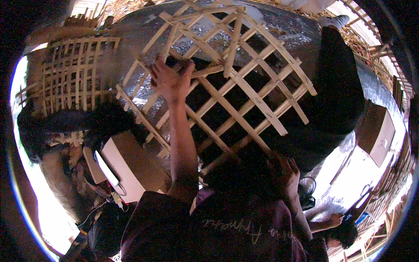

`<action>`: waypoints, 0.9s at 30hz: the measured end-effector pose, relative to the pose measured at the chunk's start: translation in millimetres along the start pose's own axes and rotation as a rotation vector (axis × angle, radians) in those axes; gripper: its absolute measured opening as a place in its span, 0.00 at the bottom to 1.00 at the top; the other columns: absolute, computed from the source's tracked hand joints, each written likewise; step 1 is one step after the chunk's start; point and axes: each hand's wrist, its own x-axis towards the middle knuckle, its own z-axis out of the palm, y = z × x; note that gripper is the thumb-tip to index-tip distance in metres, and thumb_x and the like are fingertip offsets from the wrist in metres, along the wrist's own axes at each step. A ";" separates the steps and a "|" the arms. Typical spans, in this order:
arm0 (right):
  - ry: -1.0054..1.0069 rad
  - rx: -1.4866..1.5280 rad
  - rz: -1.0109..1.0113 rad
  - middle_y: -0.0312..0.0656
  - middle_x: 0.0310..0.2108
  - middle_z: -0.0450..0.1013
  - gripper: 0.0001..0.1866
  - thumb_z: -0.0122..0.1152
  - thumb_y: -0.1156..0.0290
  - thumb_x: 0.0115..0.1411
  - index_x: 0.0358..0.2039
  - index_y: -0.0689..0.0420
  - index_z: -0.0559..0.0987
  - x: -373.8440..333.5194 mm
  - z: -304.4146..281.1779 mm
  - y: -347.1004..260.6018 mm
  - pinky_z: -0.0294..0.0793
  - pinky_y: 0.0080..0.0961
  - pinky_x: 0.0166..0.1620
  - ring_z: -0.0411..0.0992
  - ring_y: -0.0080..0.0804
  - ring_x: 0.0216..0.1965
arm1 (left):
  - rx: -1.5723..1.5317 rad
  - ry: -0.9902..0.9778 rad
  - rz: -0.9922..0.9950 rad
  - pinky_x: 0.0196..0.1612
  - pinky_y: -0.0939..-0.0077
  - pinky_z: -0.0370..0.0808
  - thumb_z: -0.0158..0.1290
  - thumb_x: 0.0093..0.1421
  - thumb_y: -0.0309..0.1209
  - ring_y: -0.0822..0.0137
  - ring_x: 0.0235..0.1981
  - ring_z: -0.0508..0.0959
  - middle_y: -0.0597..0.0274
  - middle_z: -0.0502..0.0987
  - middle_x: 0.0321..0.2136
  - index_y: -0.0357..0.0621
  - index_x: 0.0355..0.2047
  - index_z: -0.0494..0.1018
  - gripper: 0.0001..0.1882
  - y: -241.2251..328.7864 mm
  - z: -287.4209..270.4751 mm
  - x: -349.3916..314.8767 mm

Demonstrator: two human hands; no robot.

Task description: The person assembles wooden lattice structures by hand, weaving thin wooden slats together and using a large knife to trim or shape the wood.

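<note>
A lattice panel of pale wooden strips (257, 102) lies across my lap and outstretched leg, its strips crossing diagonally with square gaps. My left hand (171, 81) is on the left part of the panel, fingers curled over the strips beside a crossing. Close to my body, my right hand (286, 172) is closed around the panel's near edge; deep shadow hides part of its fingers. A few strips (233, 43) lie at odd angles over the far middle of the lattice, some meeting in a point.
Another lattice panel (72, 72) is at the left, by a person in dark clothing. Cardboard boxes stand at left (124, 161) and right (375, 131). Shiny silver sheeting (288, 37) covers the floor. Another person's hand (332, 220) shows at lower right.
</note>
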 end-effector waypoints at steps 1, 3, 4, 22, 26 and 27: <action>0.042 -0.044 -0.072 0.45 0.35 0.77 0.10 0.67 0.74 0.50 0.34 0.58 0.78 -2.8 -3.8 4.4 0.73 0.34 0.38 0.75 0.42 0.35 | -0.017 -0.018 0.014 0.58 0.42 0.56 0.62 0.39 0.60 0.46 0.60 0.59 0.43 0.60 0.58 0.38 0.60 0.55 0.55 0.3 5.3 -0.6; 0.048 -0.059 -0.073 0.43 0.32 0.76 0.09 0.64 0.66 0.53 0.30 0.57 0.77 -1.6 -16.5 3.9 0.71 0.34 0.37 0.74 0.41 0.32 | -0.059 0.055 0.052 0.58 0.45 0.58 0.61 0.40 0.62 0.45 0.60 0.61 0.42 0.59 0.59 0.39 0.61 0.54 0.57 -4.3 7.8 -1.5; 0.056 -0.078 -0.089 0.42 0.29 0.75 0.14 0.62 0.58 0.57 0.27 0.56 0.76 -1.9 -23.3 5.4 0.70 0.35 0.35 0.72 0.40 0.29 | -0.037 -0.058 0.039 0.58 0.46 0.58 0.60 0.40 0.64 0.45 0.59 0.61 0.42 0.59 0.60 0.40 0.62 0.53 0.57 -14.3 17.1 0.3; -0.684 2.599 -0.164 0.27 0.08 0.50 0.30 0.37 0.38 0.58 0.12 0.49 0.57 96.3 -10.4 -51.2 0.55 0.24 0.28 0.52 0.22 0.16 | -0.112 0.066 0.106 0.60 0.50 0.57 0.61 0.45 0.52 0.48 0.60 0.60 0.52 0.63 0.57 0.47 0.60 0.58 0.45 -15.8 13.6 10.7; -0.672 2.594 -0.145 0.27 0.08 0.49 0.27 0.38 0.43 0.59 0.12 0.49 0.57 97.3 -13.0 -49.3 0.55 0.24 0.28 0.51 0.22 0.16 | -0.213 -0.001 0.029 0.59 0.50 0.58 0.62 0.45 0.52 0.49 0.60 0.60 0.53 0.63 0.57 0.47 0.60 0.58 0.45 10.0 -8.2 5.5; -0.677 2.596 -0.136 0.27 0.08 0.49 0.26 0.39 0.44 0.59 0.12 0.49 0.57 98.4 -12.2 -49.0 0.55 0.24 0.28 0.51 0.22 0.16 | -0.207 0.000 0.031 0.59 0.50 0.58 0.62 0.45 0.52 0.49 0.60 0.60 0.53 0.63 0.57 0.47 0.60 0.58 0.45 7.8 -9.2 5.3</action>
